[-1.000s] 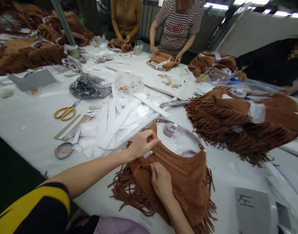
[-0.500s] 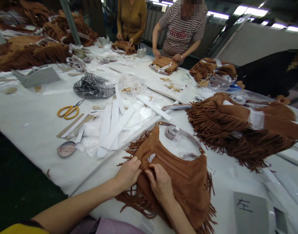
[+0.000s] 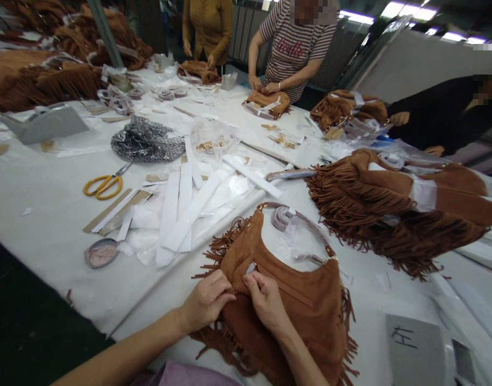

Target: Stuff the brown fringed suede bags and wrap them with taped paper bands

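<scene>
A brown suede handbag (image 3: 306,327) with fringed sides lies on the table right in front of me, its curved strap towards the far side. My left hand (image 3: 208,300) has its fingers curled in at the bag's left part, pinching the suede there. Just right of it, my right hand (image 3: 266,300) is closed, thumb and forefinger at the small wrapped zipper pull (image 3: 251,267) by the end of the zip. The fingertips partly cover the pull. A wrapped coil of strap (image 3: 281,218) rests inside the curve of the bag's handle.
White paper strips (image 3: 177,212), yellow-handled scissors (image 3: 103,186), a roll of tape (image 3: 101,253) and a crumpled patterned bag (image 3: 147,140) lie to the left. More fringed bags (image 3: 390,209) are piled at right, near a grey block (image 3: 415,343). Co-workers handle bags across the table (image 3: 41,182).
My right hand has moved up the bag from the suede to the zipper pull. My left hand has shifted slightly left and down. The view has turned a little.
</scene>
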Tool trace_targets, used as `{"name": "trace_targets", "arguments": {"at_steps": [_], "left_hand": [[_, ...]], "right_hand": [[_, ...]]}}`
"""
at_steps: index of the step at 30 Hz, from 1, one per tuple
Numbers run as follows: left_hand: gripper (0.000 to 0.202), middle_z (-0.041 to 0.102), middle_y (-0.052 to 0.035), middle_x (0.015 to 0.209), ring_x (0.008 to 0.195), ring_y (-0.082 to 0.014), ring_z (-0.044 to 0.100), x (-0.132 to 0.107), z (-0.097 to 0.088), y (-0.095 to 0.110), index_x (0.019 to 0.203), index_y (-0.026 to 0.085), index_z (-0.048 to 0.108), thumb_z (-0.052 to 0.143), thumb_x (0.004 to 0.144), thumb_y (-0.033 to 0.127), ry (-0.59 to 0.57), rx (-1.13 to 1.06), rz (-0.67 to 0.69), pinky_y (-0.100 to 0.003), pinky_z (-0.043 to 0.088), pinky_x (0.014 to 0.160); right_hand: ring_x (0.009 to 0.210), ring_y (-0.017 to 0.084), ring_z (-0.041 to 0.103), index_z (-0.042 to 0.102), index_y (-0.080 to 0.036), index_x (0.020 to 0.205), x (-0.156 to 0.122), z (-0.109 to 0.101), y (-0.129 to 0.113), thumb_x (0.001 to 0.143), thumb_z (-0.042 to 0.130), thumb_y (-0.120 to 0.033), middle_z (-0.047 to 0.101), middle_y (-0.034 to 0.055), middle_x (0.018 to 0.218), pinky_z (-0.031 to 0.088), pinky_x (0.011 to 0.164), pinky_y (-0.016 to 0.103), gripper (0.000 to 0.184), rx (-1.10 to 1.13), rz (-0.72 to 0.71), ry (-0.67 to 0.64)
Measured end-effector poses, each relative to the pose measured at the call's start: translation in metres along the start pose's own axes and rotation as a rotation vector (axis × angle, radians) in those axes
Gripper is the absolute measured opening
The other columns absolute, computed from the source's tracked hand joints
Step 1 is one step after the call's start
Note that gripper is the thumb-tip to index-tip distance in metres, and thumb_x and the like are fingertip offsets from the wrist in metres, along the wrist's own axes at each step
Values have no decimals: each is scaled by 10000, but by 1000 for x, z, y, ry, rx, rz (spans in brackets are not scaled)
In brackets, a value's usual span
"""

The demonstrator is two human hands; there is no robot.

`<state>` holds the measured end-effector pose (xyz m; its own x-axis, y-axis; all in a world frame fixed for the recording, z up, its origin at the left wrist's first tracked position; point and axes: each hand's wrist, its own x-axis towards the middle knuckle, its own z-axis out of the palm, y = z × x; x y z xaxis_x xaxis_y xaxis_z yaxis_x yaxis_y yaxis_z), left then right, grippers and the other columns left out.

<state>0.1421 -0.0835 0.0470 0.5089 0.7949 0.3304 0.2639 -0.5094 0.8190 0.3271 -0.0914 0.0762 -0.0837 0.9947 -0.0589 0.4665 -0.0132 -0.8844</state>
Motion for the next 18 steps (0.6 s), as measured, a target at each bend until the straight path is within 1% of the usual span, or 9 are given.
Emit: {"name": "trace_targets", "arguments": {"at_steps": [3,6,9,11,12,14,16,18], "left_hand": [[118,501,-27,764,729,-140,494,-7,-1,-6,832,169,539,480,926,209,-38,10,33,-256,413,657],[99,509,-30,786,745,-142,504,-11,-1,-10,852,173,539,484,924,214,-42,9,-13,-258,431,672],[50,524,-39,852,792,-149,519,-11,-1,-7,921,177,529,520,904,223,3,40,-57,-267,457,712],[153,537,-63,959,881,-168,533,-10,-4,-2,1025,180,518,553,884,227,21,100,-45,-291,473,776],[220,538,-75,1017,932,-182,533,-10,-6,1,1079,185,510,571,873,231,5,136,-28,-308,475,811],[318,540,-84,1078,992,-206,531,-9,-10,6,1152,204,497,601,855,249,-79,206,6,-342,476,853],[382,554,-76,1060,982,-221,538,-8,-12,10,1183,222,492,635,833,273,-178,262,6,-368,485,845],[489,558,-74,1051,973,-239,542,-10,-12,12,1218,228,470,690,786,296,-239,301,-16,-394,493,829]], "right_hand": [[522,88,247,326,-211,579,4,6,10,879,430,-559,266,-52,569,205,490,247,471,217,146,-96],[510,83,202,323,-212,568,10,11,17,848,449,-606,250,-59,537,162,475,248,499,315,225,-175],[508,82,196,312,-212,560,13,12,18,849,419,-631,254,-59,526,150,472,247,520,267,222,-206],[511,84,213,314,-211,557,13,12,16,850,399,-638,268,-54,531,155,471,244,525,182,197,-173],[512,85,223,318,-210,558,12,12,15,851,393,-635,276,-52,535,157,470,243,522,146,187,-149],[512,86,239,323,-209,559,9,14,13,856,385,-619,282,-48,543,160,469,240,510,103,179,-111],[510,87,249,322,-208,552,6,16,11,860,388,-595,279,-46,547,160,468,238,499,74,172,-85],[508,88,254,312,-208,542,4,17,10,862,396,-567,270,-45,545,158,469,238,489,41,161,-57]]}}
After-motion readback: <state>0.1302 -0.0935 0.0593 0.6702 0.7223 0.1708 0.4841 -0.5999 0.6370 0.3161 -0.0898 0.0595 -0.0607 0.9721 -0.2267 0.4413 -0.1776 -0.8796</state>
